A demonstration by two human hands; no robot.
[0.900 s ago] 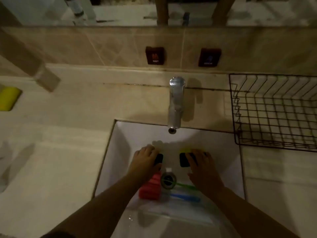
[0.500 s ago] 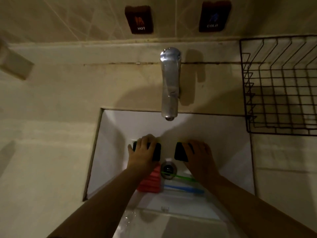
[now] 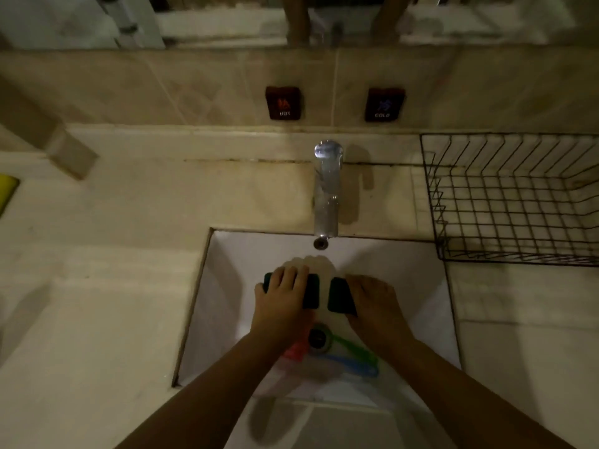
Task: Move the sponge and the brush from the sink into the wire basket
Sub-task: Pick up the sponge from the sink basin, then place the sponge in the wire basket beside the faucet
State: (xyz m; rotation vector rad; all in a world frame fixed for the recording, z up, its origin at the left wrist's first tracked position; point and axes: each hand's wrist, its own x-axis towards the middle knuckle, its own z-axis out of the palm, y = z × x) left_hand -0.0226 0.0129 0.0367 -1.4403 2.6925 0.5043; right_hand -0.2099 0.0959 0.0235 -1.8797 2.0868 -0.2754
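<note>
Both hands are inside the white sink (image 3: 233, 306). My left hand (image 3: 282, 299) is wrapped over a dark green sponge (image 3: 310, 291). My right hand (image 3: 372, 303) grips a second dark green sponge (image 3: 338, 296); the two sponges sit side by side, just apart. Behind the hands, near the drain (image 3: 319, 338), lie a red brush (image 3: 296, 350), a green-handled brush (image 3: 353, 348) and a blue-handled brush (image 3: 356, 366). The black wire basket (image 3: 434, 202) stands on the counter to the right of the sink, with nothing in it.
A chrome tap (image 3: 327, 192) overhangs the sink's far edge, directly beyond the hands. Hot and cold labels (image 3: 283, 103) are on the tiled wall. A yellow object (image 3: 6, 192) lies at the far left of the counter. A clear plastic sheet (image 3: 304, 380) lies at the sink's near side.
The camera view has shifted up and back, showing the mirror again. Both hands have closed further over the two sponges, which stay at the same spot in the sink.
</note>
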